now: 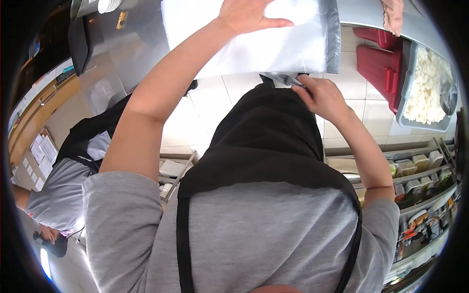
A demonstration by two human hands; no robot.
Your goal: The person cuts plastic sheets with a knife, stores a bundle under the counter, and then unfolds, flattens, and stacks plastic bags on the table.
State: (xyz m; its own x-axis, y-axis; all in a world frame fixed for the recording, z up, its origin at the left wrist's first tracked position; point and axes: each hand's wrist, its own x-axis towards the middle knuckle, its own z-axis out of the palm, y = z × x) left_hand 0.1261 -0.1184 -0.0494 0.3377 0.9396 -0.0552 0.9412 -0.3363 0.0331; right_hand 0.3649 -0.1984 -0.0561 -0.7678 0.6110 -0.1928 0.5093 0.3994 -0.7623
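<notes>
A stack of white, translucent plastic sheets or bags point(273, 51) lies at the counter's front edge. My left hand point(246, 14) rests flat on its upper part, thumb stretched out to the right; its other fingertips are cut off by the top of the view. Below the stack's front edge, close to my black apron, my right hand point(322, 97) is closed on a crumpled piece of clear, dark-looking plastic point(288, 79).
A steel counter point(132, 44) extends left, with white cups point(108, 5) and a small yellow object point(121, 20). Another person point(61, 190) stands at the left. On the right are red bins point(378, 73), a tub of pale food point(427, 88) and shelves with containers point(420, 180).
</notes>
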